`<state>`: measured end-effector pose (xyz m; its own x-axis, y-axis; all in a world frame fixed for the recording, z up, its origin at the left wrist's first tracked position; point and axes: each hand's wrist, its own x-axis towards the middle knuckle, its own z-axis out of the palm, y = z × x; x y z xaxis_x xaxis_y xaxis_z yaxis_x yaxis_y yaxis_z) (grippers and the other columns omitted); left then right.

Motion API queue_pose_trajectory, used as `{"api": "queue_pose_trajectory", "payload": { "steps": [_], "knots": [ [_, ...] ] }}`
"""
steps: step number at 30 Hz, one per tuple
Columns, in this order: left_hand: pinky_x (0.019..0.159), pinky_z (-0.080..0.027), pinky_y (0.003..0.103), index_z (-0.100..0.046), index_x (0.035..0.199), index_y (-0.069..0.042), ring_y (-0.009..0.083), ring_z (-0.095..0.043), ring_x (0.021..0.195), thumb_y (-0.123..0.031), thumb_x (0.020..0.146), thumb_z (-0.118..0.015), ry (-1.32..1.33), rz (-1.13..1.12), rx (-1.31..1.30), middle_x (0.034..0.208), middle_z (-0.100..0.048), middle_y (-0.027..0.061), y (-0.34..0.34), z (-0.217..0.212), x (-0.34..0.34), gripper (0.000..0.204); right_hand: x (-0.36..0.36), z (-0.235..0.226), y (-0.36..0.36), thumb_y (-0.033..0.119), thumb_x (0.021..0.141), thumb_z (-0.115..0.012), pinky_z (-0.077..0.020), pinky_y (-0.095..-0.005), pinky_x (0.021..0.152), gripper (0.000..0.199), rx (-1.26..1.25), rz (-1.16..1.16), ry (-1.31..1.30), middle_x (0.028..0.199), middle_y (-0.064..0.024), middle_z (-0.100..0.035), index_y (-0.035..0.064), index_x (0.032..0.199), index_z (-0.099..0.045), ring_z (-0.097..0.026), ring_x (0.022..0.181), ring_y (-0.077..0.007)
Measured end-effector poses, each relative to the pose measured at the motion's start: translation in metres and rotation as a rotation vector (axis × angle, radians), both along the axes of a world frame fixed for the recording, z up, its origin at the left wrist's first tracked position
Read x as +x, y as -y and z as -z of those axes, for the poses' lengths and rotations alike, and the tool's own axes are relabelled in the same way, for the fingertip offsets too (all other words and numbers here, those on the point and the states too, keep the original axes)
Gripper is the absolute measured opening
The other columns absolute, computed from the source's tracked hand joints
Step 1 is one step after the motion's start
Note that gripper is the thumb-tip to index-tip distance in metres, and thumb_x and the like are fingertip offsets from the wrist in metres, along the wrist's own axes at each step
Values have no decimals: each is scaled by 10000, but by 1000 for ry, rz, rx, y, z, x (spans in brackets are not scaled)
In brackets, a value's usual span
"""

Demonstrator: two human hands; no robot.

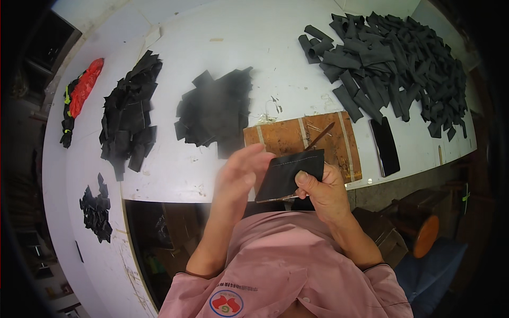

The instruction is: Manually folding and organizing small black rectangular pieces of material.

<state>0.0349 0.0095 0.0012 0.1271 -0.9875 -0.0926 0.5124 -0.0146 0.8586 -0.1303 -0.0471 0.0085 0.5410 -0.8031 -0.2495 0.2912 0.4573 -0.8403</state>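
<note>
On the white counter, at nine o'clock from the hands, a red plastic package lies long and slanted beside black scraps at the far left edge. Right of it sit a tall pile of black cut pieces, a small black heap at about eight o'clock, and a flatter black stack at eleven o'clock. The left hand is blurred, its fingers spread loosely and just touching the left edge of the black leather piece. That square piece, with a line of pale stitching near its top edge, is held up in front of the chest, just below the brown wooden board. The right hand grips its lower right corner, thumb pressed on the face, fingers closed behind, with a thin metal tool alongside. At two o'clock lies a dark phone, and beyond it a large heap of black folded strips.
</note>
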Motion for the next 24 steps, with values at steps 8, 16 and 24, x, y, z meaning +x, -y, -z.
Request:
{"api": "queue_pose_trajectory", "payload": {
  "steps": [8,16,24],
  "knots": [
    [866,-371,275,-421,1181,3,149,-495,990,-169,791,-565,241,41,-91,1084,-530,105,6,-11,-12,449,-13,0,2,257,787,-617,-248,-183,412,239,80,-9,-87,548,37,-450,53,675,-566,-339,459,-32],
    [859,-355,337,-474,1087,71,244,-476,1007,-178,677,-606,763,-49,-348,1069,-500,196,-25,-31,-21,497,-15,4,-2,224,793,-613,-323,-182,472,208,-48,49,-148,615,36,-504,17,773,-605,-407,540,-32],
    [595,-401,163,-549,979,0,45,-517,657,-76,801,-567,26,165,284,786,-589,20,0,-7,-28,195,-18,2,2,191,798,-609,-407,-185,604,198,-46,-241,-56,714,18,-565,-7,804,-607,-489,648,-43]
  ]
}}
